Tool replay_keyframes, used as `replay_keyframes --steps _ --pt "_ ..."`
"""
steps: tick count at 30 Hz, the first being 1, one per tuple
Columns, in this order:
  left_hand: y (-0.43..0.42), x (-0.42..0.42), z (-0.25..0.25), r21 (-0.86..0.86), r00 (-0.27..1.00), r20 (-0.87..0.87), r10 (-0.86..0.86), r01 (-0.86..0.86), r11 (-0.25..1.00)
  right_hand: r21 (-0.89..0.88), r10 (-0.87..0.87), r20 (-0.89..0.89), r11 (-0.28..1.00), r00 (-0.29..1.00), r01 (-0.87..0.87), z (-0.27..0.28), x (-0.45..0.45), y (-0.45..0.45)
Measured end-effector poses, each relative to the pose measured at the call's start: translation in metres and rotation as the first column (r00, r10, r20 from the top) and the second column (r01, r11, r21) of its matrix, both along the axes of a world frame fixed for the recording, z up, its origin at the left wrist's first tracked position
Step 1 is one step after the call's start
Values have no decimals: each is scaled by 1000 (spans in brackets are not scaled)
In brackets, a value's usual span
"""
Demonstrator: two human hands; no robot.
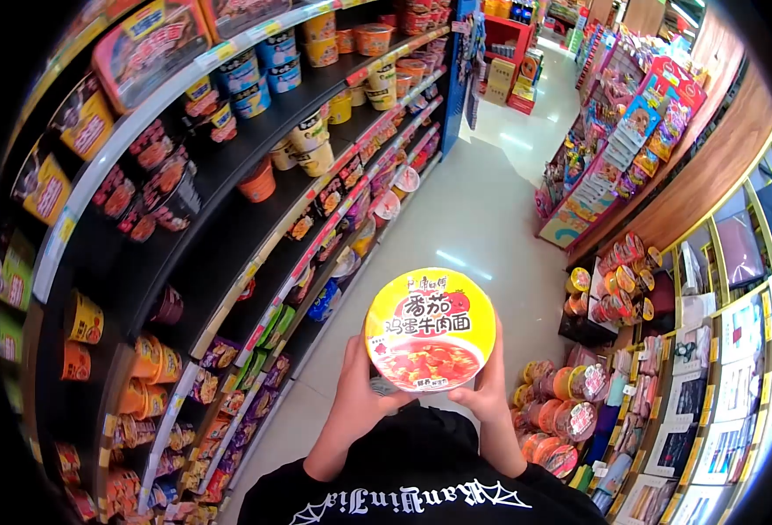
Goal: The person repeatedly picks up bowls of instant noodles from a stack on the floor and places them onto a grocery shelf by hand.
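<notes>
A round noodle cup (430,328) with a yellow and red lid is held up in front of my body, its lid facing the camera. My left hand (357,385) is wrapped round its left side, the thumb near the lower rim. On the other side my right hand (484,385) grips the cup, its thumb also by the lower edge. Most of the fingers of both hands are hidden behind the cup. Black sleeves cover my forearms, and a black top with white lettering shows below.
Tall shelves (255,188) with cups and packets of noodles run along the left. A pale tiled floor (456,219) forms the aisle. At the right stand a snack rack (618,144), stacked cups (565,394) and shelves of boxed textiles (710,394).
</notes>
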State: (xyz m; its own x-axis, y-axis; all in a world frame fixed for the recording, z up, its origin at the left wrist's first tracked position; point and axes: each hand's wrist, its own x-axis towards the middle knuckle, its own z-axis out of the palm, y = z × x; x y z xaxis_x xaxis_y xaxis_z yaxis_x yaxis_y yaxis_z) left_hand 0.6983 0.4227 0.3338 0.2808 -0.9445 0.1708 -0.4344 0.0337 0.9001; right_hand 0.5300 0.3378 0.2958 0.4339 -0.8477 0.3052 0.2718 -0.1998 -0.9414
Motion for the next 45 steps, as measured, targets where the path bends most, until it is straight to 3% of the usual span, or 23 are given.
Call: replay_keyframes --steps 3,7,10,12,18,20,23,26,28,31,32,33,37,42,44,45 --pt "-31 9 -16 -21 992 -121 -38 36 999 -77 -39 -52 996 998 35 0 10 -27" --pt "-77 28 -19 -1 992 -123 -15 15 1000 -98 -57 -32 994 998 54 0 34 -72" --pt "-119 53 -24 -18 986 -165 -31 29 999 -24 -88 42 996 995 90 2 60 -115" --pt "-150 72 -15 -45 992 -123 -18 13 999 -3 -117 52 993 992 117 18 82 -146" --pt "-244 143 16 -193 986 -140 -88 60 979 -161 -181 42 969 983 185 45 150 -242" --pt "-274 165 20 -184 988 -111 -109 88 979 -181 -210 64 959 976 218 45 173 -270" --pt "-304 188 18 -115 993 -46 -108 102 988 -84 -282 -74 958 957 276 38 198 -298" --pt "-331 210 2 -71 989 -93 -117 110 991 -15 -201 -52 980 978 200 31 218 -335" --pt "-349 221 2 -45 991 -94 -93 90 995 138 -136 29 982 990 131 31 233 -360" --pt "-380 236 4 19 999 24 22 -22 1000 179 -44 137 984 990 19 34 257 -405" --pt "-393 241 -1 -3 997 -74 35 -35 999 174 -21 145 985 989 -4 31 264 -424" --pt "-407 246 -3 -31 984 -170 47 -53 998 146 23 163 988 986 -47 27 273 -445" --pt "-462 255 7 -94 944 -287 165 -199 976 83 257 230 956 939 -282 38 310 -528" --pt "-529 264 44 -272 904 -264 335 -403 874 -17 518 277 845 809 -535 80 355 -616" --pt "-558 273 50 -374 881 -264 392 -468 801 -237 585 195 807 787 -541 88 371 -645" --pt "-570 274 49 -412 871 -287 399 -488 769 -259 612 178 785 771 -563 89 378 -655"
